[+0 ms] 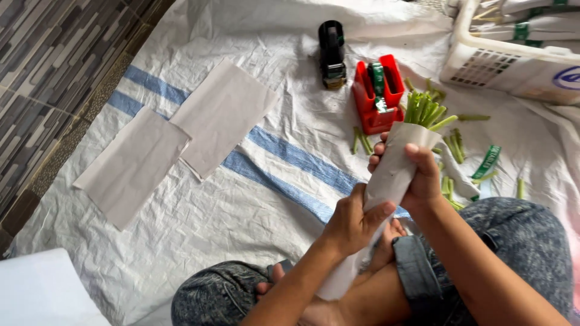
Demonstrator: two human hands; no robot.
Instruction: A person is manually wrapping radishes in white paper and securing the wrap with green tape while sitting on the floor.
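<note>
I hold a bundle of green stems (425,110) rolled in pale paper wrap (391,172) over my crossed legs. My right hand (417,175) grips the upper part of the roll just below the cut stem ends. My left hand (352,221) clasps the roll lower down, thumb across the paper. The stem ends point away from me toward a red tape dispenser (377,93) on the sheet. The lower end of the roll is hidden behind my left wrist.
Two loose paper sheets (175,142) lie to the left on a white woven ground sheet (266,199) with blue stripes. A black tape dispenser (331,54) stands beyond the red one. Cut stem bits (456,148) lie scattered right. A white plastic crate (513,48) sits top right.
</note>
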